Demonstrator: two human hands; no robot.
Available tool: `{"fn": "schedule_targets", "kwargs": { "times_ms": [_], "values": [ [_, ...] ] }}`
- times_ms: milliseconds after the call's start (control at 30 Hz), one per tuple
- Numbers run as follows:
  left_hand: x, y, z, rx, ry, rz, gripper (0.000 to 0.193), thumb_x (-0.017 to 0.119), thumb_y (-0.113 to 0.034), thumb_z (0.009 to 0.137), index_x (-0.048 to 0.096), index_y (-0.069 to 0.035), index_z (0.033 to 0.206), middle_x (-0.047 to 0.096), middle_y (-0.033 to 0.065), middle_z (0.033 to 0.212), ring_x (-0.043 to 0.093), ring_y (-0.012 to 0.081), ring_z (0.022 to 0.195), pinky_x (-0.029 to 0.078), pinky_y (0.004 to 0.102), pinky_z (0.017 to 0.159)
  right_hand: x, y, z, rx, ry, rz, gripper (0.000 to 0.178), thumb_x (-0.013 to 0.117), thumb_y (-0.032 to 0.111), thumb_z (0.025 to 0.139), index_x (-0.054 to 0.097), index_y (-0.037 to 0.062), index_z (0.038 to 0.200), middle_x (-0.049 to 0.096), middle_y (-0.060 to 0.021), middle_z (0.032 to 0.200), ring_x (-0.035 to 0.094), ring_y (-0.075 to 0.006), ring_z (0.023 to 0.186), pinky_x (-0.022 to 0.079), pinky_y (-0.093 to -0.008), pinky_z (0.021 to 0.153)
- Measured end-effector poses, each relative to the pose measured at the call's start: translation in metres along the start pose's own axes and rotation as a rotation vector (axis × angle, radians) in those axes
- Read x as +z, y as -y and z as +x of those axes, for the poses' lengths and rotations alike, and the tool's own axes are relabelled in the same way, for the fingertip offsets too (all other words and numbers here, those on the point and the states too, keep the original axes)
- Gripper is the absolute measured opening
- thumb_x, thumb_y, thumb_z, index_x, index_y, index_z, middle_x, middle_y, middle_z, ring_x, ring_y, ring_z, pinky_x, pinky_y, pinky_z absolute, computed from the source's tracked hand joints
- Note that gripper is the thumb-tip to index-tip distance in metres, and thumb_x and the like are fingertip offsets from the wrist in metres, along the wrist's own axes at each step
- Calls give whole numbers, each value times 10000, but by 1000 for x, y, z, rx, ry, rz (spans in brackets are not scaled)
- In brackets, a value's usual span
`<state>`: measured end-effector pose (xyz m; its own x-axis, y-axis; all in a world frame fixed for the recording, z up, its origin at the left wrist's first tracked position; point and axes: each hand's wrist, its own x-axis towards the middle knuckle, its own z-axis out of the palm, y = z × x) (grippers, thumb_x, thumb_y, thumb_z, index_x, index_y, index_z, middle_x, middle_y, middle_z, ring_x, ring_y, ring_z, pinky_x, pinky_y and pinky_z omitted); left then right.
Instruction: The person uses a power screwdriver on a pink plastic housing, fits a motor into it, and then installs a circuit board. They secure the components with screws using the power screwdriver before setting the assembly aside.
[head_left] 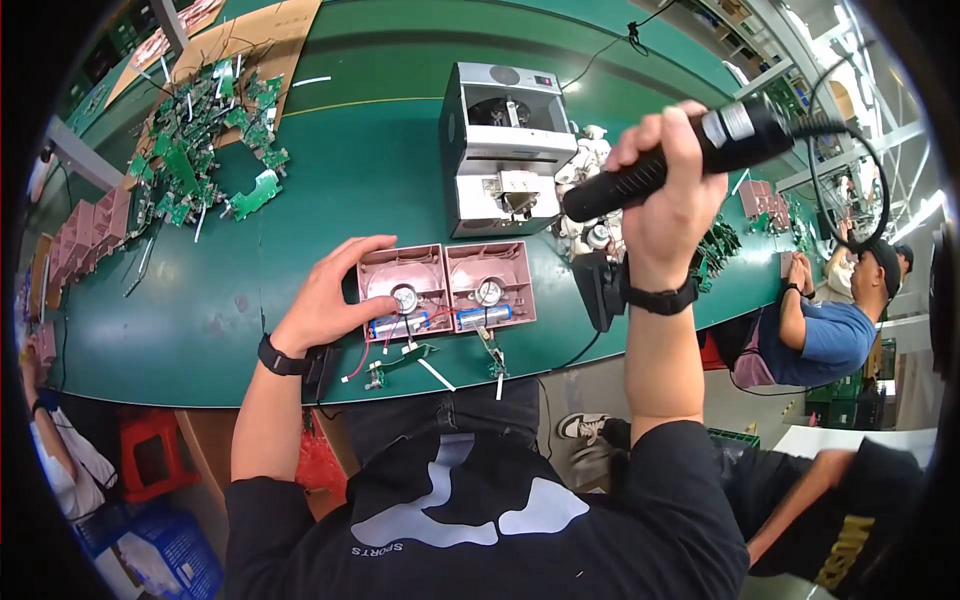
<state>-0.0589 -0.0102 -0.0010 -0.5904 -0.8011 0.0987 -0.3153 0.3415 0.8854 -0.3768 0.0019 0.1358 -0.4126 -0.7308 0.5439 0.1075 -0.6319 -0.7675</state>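
My right hand (675,195) is wrapped round a black corded electric screwdriver (745,138), raised over the bench. Its front end points left, next to the lower front of a grey and black screw feeder (515,140); the bit is hard to make out. Two pink plastic housings (505,262) lie side by side on the bench, each with a round silver speaker and a blue battery inside. My left hand (335,295) grips the left housing (425,262), thumb inside near its speaker (405,298) and fingers along its outer left side. Small green circuit boards (410,355) hang on wires at the near edge.
A tangled heap of green circuit boards (195,150) is at the far left, with stacked pink housings (85,235) beside it. White parts (595,235) crowd the feeder's right side. A black device (598,290) stands below them. Other people (825,320) sit along the bench at right.
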Motion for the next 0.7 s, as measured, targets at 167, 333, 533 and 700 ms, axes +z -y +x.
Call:
{"fn": "schedule_targets", "kwargs": {
  "times_ms": [167,333,533,700],
  "values": [
    [6,2,-1,-3,-38,9,665,830,-193,774,617,-45,1385,668,146,1294,658,306,1210,495,400,1065,21,-19,6,2,86,-116,181,671,117,996,559,14,1093,588,-80,780,585,-202,602,509,-361,555],
    [10,4,-2,-8,-42,-3,645,821,-168,774,622,-45,1375,665,146,1295,661,303,1199,499,402,1057,22,-33,9,51,133,-159,230,671,142,995,549,-11,1116,584,-84,775,581,-199,589,508,-357,541],
    [10,3,-3,-30,-46,-8,634,828,-165,779,620,-59,1368,657,137,1292,657,302,1211,496,401,1062,13,12,-37,161,187,-116,229,618,129,1001,525,-3,1163,570,-94,764,560,-206,574,514,-367,550],
    [10,5,-2,-24,-48,-8,637,830,-160,778,616,-64,1371,655,134,1294,644,304,1226,483,404,1074,7,10,-74,135,184,-120,248,592,109,988,501,13,1198,560,-111,755,541,-218,563,523,-392,560]
  ]
}}
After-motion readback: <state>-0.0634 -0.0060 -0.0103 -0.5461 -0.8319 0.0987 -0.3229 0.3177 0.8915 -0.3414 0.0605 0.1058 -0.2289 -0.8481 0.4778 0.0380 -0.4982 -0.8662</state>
